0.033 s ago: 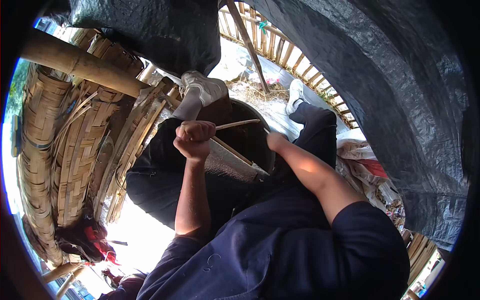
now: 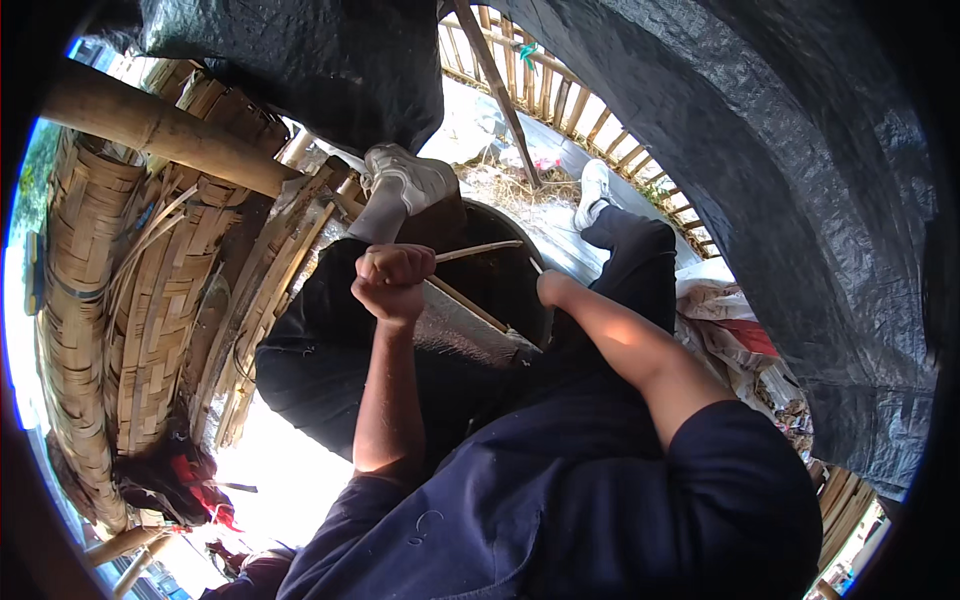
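In the middle of the frame we see a thin pale strip (image 2: 480, 249), poking out to the right from the left hand (image 2: 392, 275). That hand is a tight fist, with its fingers curled all the way round the strip. Just below it, a thin stick (image 2: 468, 306) slants down to the right. The right hand (image 2: 556, 289) is right of the middle, and a small light tip (image 2: 536, 266) shows beside it. Its fingers are hidden, so we can't tell how far they are closed or what they hold. Behind the strip is a dark round shape (image 2: 544, 318). Above it we see a white shoe (image 2: 420, 183), and another shoe (image 2: 592, 188) to the right. Big woven bamboo pieces (image 2: 150, 300) fill the left side, under a fat pole (image 2: 170, 140). A shiny black sheet (image 2: 820, 200) hangs at the upper right.
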The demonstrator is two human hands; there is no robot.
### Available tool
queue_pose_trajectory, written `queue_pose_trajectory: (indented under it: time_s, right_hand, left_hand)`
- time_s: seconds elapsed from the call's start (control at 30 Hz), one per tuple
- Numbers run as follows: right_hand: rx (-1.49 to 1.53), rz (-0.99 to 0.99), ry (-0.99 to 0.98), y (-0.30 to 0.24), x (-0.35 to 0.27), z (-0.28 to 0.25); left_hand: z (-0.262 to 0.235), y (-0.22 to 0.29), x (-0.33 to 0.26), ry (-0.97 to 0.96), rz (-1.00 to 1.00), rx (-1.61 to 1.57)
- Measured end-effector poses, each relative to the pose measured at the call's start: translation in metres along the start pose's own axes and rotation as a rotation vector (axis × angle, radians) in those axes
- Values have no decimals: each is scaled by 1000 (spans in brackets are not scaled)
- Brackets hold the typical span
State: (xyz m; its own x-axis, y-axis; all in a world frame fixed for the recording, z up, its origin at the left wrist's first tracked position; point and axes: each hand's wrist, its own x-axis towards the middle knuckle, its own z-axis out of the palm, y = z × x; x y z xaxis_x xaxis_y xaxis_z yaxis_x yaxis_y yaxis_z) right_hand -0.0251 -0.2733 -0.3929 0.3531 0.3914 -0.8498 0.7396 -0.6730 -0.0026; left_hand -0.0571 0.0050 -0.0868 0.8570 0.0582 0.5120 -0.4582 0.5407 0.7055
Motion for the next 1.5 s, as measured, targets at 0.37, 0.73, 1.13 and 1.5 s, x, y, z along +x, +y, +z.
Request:
queue_pose_trajectory:
  time_s: [0.37, 0.73, 1.13, 1.5]
  right_hand:
    - [704, -9, 812, -143, -178, -197]
    - [821, 112, 750, -63, -169, -186]
    - [1751, -141, 448, -127, -136, -172]
    - [1180, -193, 1094, -192, -146, -201]
  left_hand:
    - [-57, 39, -32, 538, 18, 78]
    - [-62, 45, -29, 473, -14, 252]
    - [-38, 53, -29, 154, -6, 42]
    - [-45, 43, -37, 451, 96, -13]
